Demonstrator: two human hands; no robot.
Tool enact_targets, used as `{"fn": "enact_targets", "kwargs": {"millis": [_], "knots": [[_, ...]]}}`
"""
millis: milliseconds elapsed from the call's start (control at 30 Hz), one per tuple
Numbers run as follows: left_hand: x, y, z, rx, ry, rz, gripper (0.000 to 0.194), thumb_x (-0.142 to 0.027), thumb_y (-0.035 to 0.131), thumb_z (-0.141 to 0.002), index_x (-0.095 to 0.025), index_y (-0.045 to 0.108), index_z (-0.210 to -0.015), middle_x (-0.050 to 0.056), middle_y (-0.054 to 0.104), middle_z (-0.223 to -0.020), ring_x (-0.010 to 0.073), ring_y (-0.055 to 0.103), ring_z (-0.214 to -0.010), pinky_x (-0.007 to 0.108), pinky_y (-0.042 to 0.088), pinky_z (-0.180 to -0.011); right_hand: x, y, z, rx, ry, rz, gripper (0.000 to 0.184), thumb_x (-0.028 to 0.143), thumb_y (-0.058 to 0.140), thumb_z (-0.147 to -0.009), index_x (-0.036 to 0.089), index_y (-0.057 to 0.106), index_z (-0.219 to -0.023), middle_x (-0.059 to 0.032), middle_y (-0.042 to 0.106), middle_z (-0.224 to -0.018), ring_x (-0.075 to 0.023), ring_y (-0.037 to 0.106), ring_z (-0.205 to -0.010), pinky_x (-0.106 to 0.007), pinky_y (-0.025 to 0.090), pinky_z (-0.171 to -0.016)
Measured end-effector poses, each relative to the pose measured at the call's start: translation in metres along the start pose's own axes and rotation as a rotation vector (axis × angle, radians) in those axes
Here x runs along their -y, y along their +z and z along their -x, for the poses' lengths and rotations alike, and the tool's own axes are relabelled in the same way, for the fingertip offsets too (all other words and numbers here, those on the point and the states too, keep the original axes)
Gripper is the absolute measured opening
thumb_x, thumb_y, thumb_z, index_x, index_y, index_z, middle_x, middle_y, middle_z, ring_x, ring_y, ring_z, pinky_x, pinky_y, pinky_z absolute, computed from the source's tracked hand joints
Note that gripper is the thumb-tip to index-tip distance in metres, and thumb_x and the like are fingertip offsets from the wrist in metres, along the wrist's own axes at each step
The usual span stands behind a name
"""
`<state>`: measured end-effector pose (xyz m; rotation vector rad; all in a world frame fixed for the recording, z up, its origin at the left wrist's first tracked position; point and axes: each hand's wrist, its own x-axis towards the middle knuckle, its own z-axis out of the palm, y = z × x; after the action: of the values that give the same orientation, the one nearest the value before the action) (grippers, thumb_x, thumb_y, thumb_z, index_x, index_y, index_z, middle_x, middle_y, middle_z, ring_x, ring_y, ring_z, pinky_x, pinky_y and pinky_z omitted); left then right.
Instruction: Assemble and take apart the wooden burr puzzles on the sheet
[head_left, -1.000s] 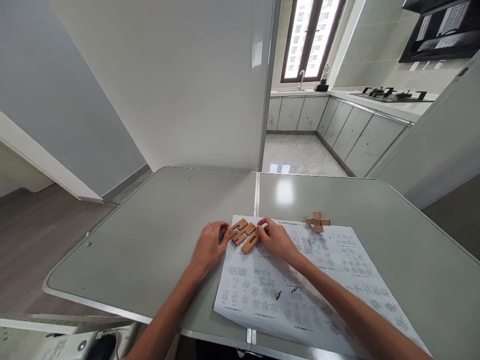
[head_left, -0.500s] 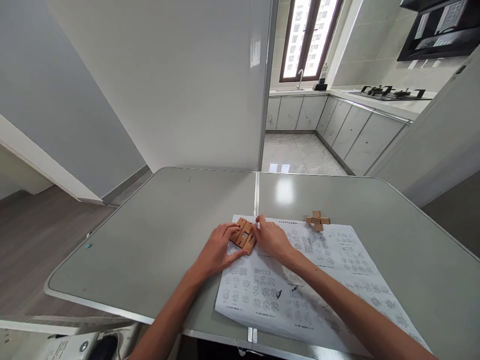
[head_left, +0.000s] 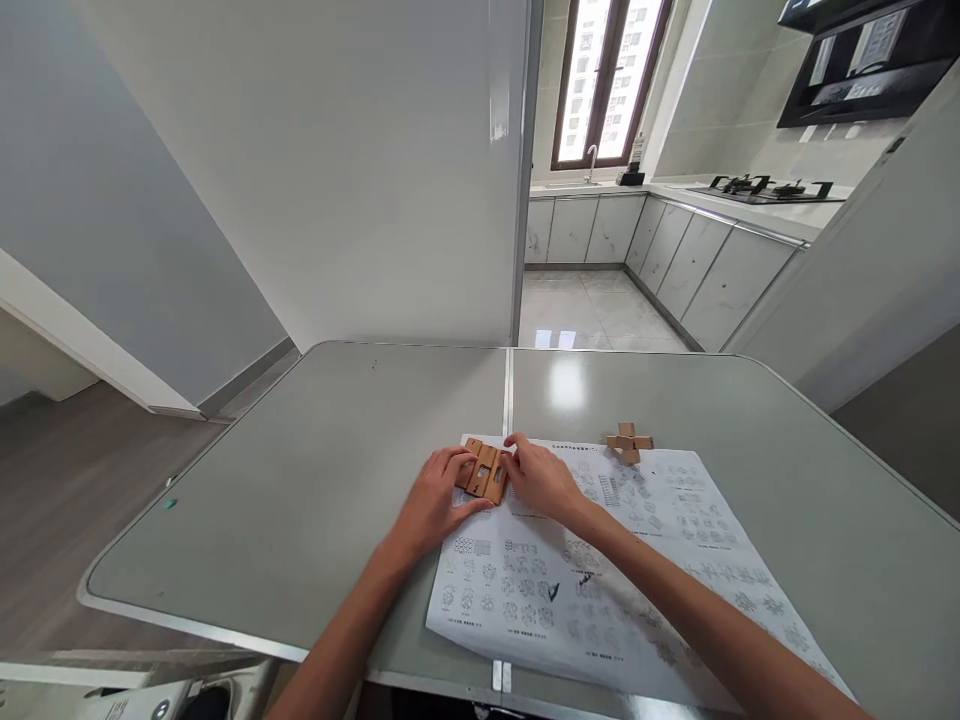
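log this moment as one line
left hand: holding wooden pieces | right hand: at their right side | paper: under pieces | wooden cross: at paper's far edge

Glows warm orange-brown on the notched wooden slats (head_left: pixel 477 484), with small dark marks; reads paler tan on the cross-shaped wooden block puzzle (head_left: pixel 628 441); spreads white over the diagram sheet (head_left: pixel 555 575), patterned with rows of grey-black line drawings; lies plain grey-green across the tabletop (head_left: pixel 390 410), edged in silvery white; shows teal on the tiny scrap (head_left: pixel 170 504); runs grey-veined white over the marble-pattern cabinet doors (head_left: pixel 574 230), dark brown on the window frame (head_left: pixel 605 90), black on the range hood (head_left: pixel 885 88), grey-brown on the floorboards (head_left: pixel 67 470)
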<state>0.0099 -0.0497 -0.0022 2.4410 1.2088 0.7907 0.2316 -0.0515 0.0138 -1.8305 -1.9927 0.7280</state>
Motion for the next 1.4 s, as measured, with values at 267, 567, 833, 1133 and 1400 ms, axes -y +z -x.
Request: {"fn": "enact_targets", "kwargs": {"millis": [267,567,833,1133,1400], "knots": [[-0.004,0.001,-0.004,-0.037,-0.063,-0.015,0.053,-0.037,0.086,-0.084,-0.027,0.058,-0.128,0.01,0.064,-0.131,0.0306,0.061,-0.123,0.047,0.052,-0.105,-0.004,-0.007,0.008,0.004,-0.07,-0.137,0.024,0.027,0.044,-0.107,0.022,0.055,-0.127,-0.008,0.077,-0.113,-0.0227,0.072,-0.093,-0.03,0.046,-0.072],[0.0,0.005,-0.004,-0.077,-0.063,-0.073,0.054,-0.042,0.085,-0.085,-0.026,0.057,-0.128,0.01,0.063,-0.129,0.0303,0.063,-0.119,0.046,0.054,-0.1,-0.023,-0.03,0.061,0.035,-0.343,-0.283,0.024,0.029,0.048,-0.105,0.027,0.06,-0.125,-0.0047,0.074,-0.106,-0.0184,0.068,-0.074,-0.032,0.054,-0.067],[0.001,0.005,-0.005,-0.107,-0.083,-0.125,0.052,-0.043,0.085,-0.085,-0.027,0.057,-0.126,0.009,0.064,-0.13,0.0299,0.065,-0.113,0.045,0.056,-0.096,-0.074,-0.064,0.067,-0.223,-0.247,-0.355,0.025,0.041,0.046,-0.106,0.024,0.064,-0.111,-0.0027,0.073,-0.083,-0.0165,0.062,-0.057,-0.03,0.052,-0.056],[0.002,0.006,-0.006,-0.108,-0.084,-0.159,0.052,-0.048,0.082,-0.087,-0.025,0.056,-0.127,0.01,0.063,-0.13,0.0299,0.063,-0.115,0.046,0.054,-0.098,-0.14,-0.073,0.062,-0.754,0.082,-0.307,0.036,0.054,0.051,-0.1,0.021,0.064,-0.106,0.0072,0.052,-0.052,-0.0143,0.041,-0.043,-0.027,0.039,-0.051],[-0.001,0.005,-0.009,-0.096,-0.135,-0.196,0.052,-0.052,0.081,-0.087,-0.025,0.056,-0.122,0.009,0.064,-0.126,0.0303,0.064,-0.112,0.046,0.054,-0.096,-0.162,-0.066,0.055,-0.703,0.214,-0.267,0.047,0.064,0.049,-0.098,0.02,0.062,-0.108,0.0068,0.052,-0.051,-0.0185,0.047,-0.048,-0.03,0.039,-0.056]]}}
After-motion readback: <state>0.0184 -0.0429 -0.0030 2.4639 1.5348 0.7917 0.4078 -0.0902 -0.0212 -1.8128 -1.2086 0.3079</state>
